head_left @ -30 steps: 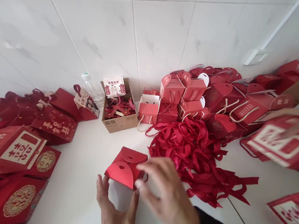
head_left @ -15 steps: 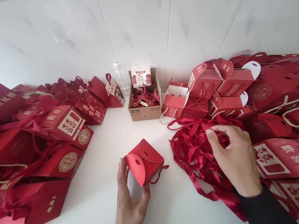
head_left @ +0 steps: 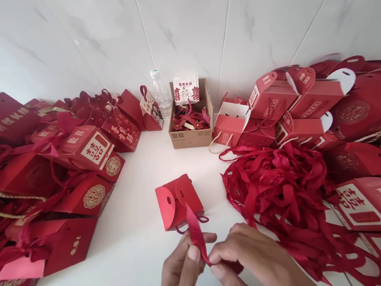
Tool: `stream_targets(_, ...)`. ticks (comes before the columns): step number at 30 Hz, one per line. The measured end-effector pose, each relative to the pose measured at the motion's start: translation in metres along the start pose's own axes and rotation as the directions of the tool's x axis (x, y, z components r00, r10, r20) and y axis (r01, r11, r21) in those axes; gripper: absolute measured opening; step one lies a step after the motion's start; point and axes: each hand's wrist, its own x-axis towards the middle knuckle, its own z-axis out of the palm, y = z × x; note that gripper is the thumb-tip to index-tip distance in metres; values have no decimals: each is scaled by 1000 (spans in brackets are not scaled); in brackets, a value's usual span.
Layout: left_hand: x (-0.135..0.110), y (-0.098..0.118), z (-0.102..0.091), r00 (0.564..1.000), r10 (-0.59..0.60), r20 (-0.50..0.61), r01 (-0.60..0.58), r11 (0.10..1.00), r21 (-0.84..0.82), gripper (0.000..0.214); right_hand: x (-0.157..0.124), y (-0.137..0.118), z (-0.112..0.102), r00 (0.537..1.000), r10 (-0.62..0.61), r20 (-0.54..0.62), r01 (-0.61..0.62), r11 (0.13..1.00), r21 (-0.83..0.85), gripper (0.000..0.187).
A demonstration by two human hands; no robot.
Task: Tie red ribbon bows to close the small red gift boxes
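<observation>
A dark pink-red ribbon is pinched between the thumb and fingers of my left hand, its free end pointing up and away. My right hand grips the same ribbon close to the left fingertips. Just beyond my hands, a small red gift box rests on the white table, its round flaps with slots facing up and a thin cord loop at its right side. To the right spreads a tangled heap of red ribbons.
Finished-looking red boxes with bows crowd the left side. More red boxes are stacked at right. Against the tiled wall stand a clear bottle and a cardboard carton holding ribbon pieces and a printed card.
My left hand has let go of the red box, which now sits on the table. My right hand has come from the ribbon heap with a ribbon, and both hands now hold it.
</observation>
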Motion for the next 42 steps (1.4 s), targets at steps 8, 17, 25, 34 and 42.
stream_targets(8, 5, 3, 7, 992, 40, -123, -51, 995, -82, 38, -32, 35, 13, 919, 393, 15, -393, 919, 28, 34)
stream_targets(17, 13, 13, 3, 847, 530, -30, -492, 804, 335, 17, 3, 27, 23, 894, 426, 140, -447, 819, 361, 45)
stream_targets(25, 76, 25, -33, 881, 417, 223, -458, 635, 622, 42, 14, 96, 51, 806, 591, -29, -454, 649, 610, 52)
stream_targets(34, 54, 35, -44, 803, 351, 482, -596, 514, 617, 35, 20, 56, 12, 858, 499, 124, -502, 761, 412, 38)
stream_targets(42, 52, 36, -31, 759, 416, 502, -650, 440, 619, 41, 41, 32, 4, 910, 410, 62, -413, 885, 215, 37)
